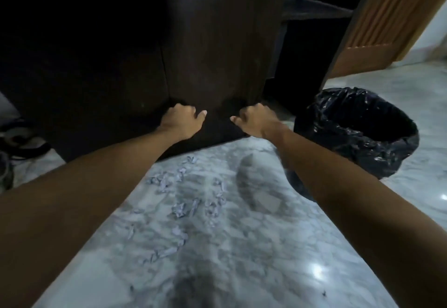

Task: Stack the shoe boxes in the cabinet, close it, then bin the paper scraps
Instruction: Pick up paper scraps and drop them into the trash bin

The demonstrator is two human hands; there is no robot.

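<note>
My left hand point(182, 122) and my right hand point(254, 120) rest low against the dark brown cabinet front point(217, 41), thumbs pointing toward each other. The fingers curl into shadow, so I cannot tell what they grip, and no shoe box is visible. Right of that panel, a cabinet compartment point(312, 29) stands open, with dim shelves inside. Several crumpled paper scraps point(181, 201) lie on the marble floor between my forearms. A bin lined with a black bag point(362, 133) stands on the floor just right of my right hand.
A lighter brown door point(387, 17) stands open at the upper right. Dark sandals point(21, 138) lie on the floor at the far left beside the cabinet. Marble floor point(242, 247) stretches toward me.
</note>
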